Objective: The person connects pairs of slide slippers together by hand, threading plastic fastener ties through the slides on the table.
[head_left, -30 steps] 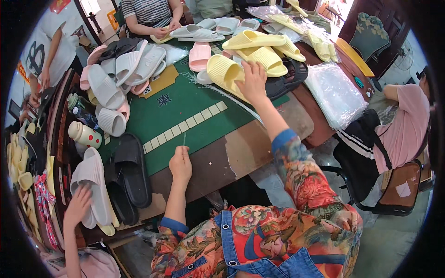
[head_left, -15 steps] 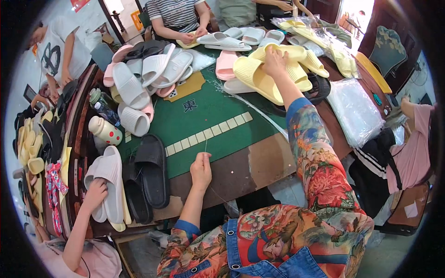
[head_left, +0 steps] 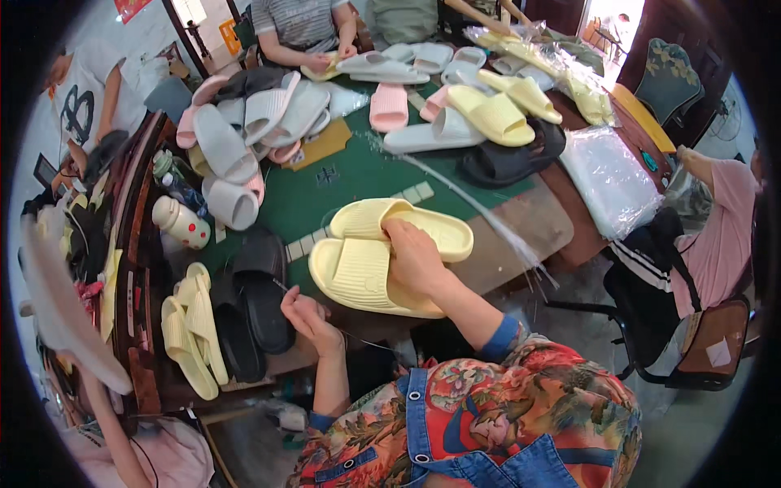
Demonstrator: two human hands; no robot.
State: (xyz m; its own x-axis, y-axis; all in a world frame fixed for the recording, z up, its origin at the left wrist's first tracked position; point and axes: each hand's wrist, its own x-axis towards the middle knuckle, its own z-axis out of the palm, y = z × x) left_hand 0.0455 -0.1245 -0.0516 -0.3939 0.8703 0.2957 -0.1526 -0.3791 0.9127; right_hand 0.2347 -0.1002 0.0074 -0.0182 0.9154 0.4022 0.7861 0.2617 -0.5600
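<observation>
My right hand (head_left: 416, 259) grips a pair of pale yellow slide slippers (head_left: 351, 272), one overlapping the other, above the near side of the green-topped table (head_left: 309, 191). To the left, my left hand (head_left: 314, 322) is pinched on a thin strand (head_left: 282, 285); a short tip sticks out from the fingers, and a fine line trails on the other side. Black slippers (head_left: 264, 313) lie just left of that hand. Beyond them, two yellow slippers (head_left: 194, 329) rest at the table's left corner.
Grey and pink slippers (head_left: 232, 146) are heaped at the far left, beside a spotted bottle (head_left: 180, 222). A bundle of white strands (head_left: 480, 211) crosses the table. Clear plastic bags (head_left: 612, 172) lie at right. Co-workers sit around; one at lower left lifts a grey slipper (head_left: 69, 313).
My right hand has brought the yellow slippers from the far pile toward me. My left hand has moved left and down. The co-worker at lower left has lifted grey footwear away, exposing yellow slippers.
</observation>
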